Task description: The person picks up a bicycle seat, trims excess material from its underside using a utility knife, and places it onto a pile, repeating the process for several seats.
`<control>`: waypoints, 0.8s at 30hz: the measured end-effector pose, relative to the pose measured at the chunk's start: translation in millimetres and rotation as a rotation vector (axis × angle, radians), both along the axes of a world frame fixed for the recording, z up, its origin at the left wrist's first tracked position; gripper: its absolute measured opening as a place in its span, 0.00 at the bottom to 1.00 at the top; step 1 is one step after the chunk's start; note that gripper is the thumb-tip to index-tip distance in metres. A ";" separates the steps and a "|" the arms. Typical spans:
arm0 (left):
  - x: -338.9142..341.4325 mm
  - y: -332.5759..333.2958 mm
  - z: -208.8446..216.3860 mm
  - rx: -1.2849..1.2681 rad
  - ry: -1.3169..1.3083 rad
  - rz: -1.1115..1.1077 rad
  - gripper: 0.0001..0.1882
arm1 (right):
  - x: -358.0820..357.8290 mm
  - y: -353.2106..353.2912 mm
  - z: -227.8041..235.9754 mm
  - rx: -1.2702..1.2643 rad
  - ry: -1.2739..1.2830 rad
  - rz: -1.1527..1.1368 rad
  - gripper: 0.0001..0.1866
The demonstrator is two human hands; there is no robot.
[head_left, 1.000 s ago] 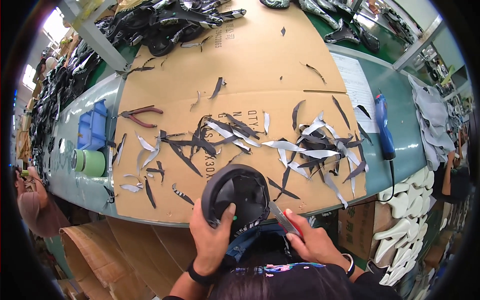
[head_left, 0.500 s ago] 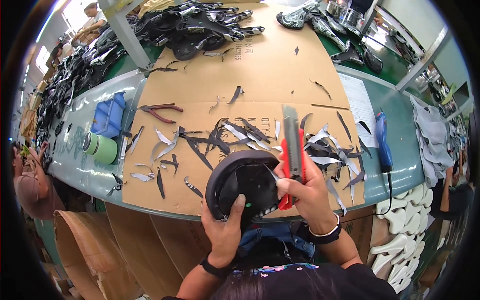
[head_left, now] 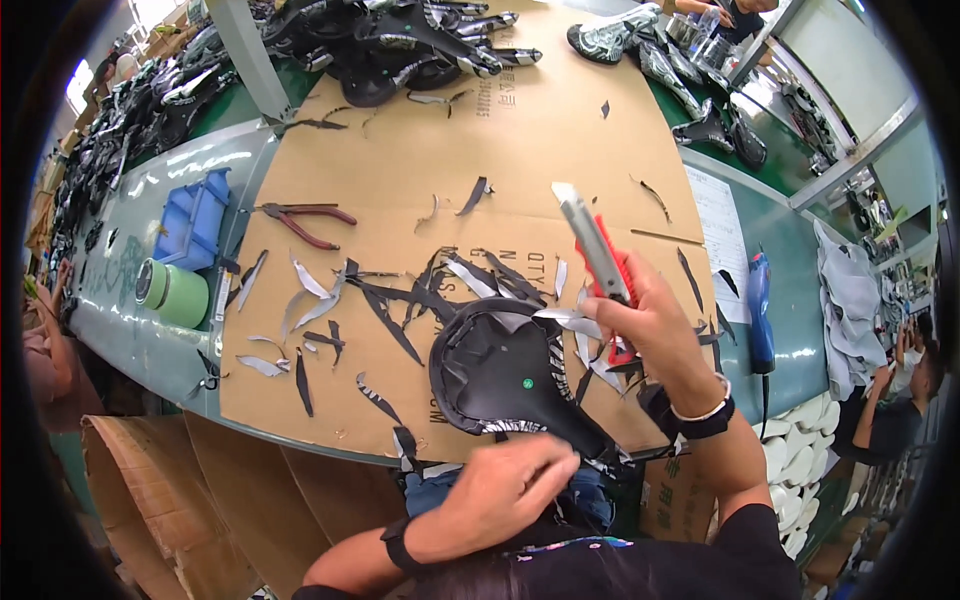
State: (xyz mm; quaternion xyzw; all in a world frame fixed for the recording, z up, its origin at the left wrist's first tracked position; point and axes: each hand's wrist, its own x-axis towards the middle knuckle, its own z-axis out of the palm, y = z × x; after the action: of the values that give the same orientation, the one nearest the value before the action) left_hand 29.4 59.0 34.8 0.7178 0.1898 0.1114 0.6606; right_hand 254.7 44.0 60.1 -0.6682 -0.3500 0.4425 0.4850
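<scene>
A black bicycle saddle (head_left: 505, 365) lies underside up on the cardboard, its nose toward the near right and a small green sticker on it. In my right hand (head_left: 655, 320) is a red utility knife (head_left: 605, 260), its wide blade pointing up and away. A pale strip (head_left: 568, 321) shows at that hand's thumb, beside the saddle's right edge. My left hand (head_left: 505, 490) is just in front of the saddle's near edge, fingers curled in and slightly blurred. Whether anything is between those fingers is hidden.
Black and grey offcuts (head_left: 405, 295) litter the cardboard sheet (head_left: 370, 200). Pliers (head_left: 305, 220), a blue bin (head_left: 192, 222) and a green cup (head_left: 175, 292) are at left. A blue corded tool (head_left: 761, 315) lies at right. More saddles (head_left: 390, 50) are piled at the far side.
The saddle has gone from my left hand onto the cardboard and turned. My left hand has dropped toward the table's near edge. My right hand has moved right with the knife, which now tilts left.
</scene>
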 end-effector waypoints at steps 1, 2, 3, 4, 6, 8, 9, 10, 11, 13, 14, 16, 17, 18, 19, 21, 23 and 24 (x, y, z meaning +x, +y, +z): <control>9.3 9.4 5.7 0.323 -0.128 0.278 0.07 | -1.7 0.3 7.8 0.006 -0.067 0.012 0.27; 20.4 27.3 4.3 0.479 -0.061 0.410 0.13 | -10.8 2.7 11.4 0.001 -0.083 0.081 0.24; 33.5 46.2 -1.0 0.556 -0.057 0.456 0.15 | -22.4 5.5 13.3 0.000 -0.104 0.150 0.21; 48.1 57.9 -13.1 0.592 -0.025 0.484 0.10 | -29.1 7.0 10.3 0.010 -0.245 0.222 0.22; 55.4 68.7 -34.3 0.600 -0.029 0.446 0.09 | -31.4 4.1 6.5 0.073 -0.468 0.204 0.22; 56.1 71.5 -43.7 0.537 -0.029 0.440 0.12 | -27.0 -10.1 6.0 0.067 -0.537 0.195 0.22; 53.3 72.8 -42.2 0.525 -0.025 0.437 0.12 | -25.6 -19.6 7.1 0.049 -0.651 0.161 0.23; 49.1 76.4 -40.3 0.405 -0.004 0.472 0.12 | -24.1 -26.2 10.4 0.037 -0.770 0.131 0.25; 46.5 78.4 -40.3 0.284 0.018 0.506 0.12 | -22.2 -31.0 15.0 0.031 -0.770 0.137 0.25; 51.5 76.4 -39.0 0.306 0.022 0.553 0.13 | -20.5 -38.6 23.9 -0.113 -0.944 0.292 0.29; 54.2 74.7 -34.5 0.344 0.103 0.559 0.13 | -21.6 -40.7 23.1 -0.133 -1.029 0.283 0.31; 60.4 73.6 -29.8 0.517 0.222 0.545 0.15 | -24.2 -42.6 25.4 -0.096 -1.014 0.214 0.30; 61.1 75.6 -29.8 0.513 0.218 0.545 0.15 | -25.6 -43.5 26.4 -0.050 -0.992 0.147 0.30; 61.6 77.2 -31.7 0.537 0.224 0.512 0.15 | -26.5 -45.2 25.0 -0.053 -0.995 0.148 0.30; 61.5 78.0 -34.1 0.562 0.230 0.480 0.16 | -26.8 -47.2 22.3 -0.050 -0.993 0.147 0.29; 60.5 77.3 -39.1 0.505 0.162 0.516 0.12 | -27.7 -49.7 22.1 -0.051 -0.993 0.144 0.28; 59.1 78.0 -41.7 0.306 0.099 0.520 0.08 | -29.5 -51.3 25.1 -0.183 -1.015 0.188 0.27; 57.7 79.0 -43.0 0.292 0.048 0.556 0.05 | -30.5 -50.7 26.5 -0.184 -1.013 0.192 0.27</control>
State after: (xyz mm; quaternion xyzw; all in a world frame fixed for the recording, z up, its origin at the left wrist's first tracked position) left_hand 87.1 138.0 -8.2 0.7281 0.3764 0.2969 0.4899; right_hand 224.2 -6.7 86.6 -0.8033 -0.5599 0.1350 0.1515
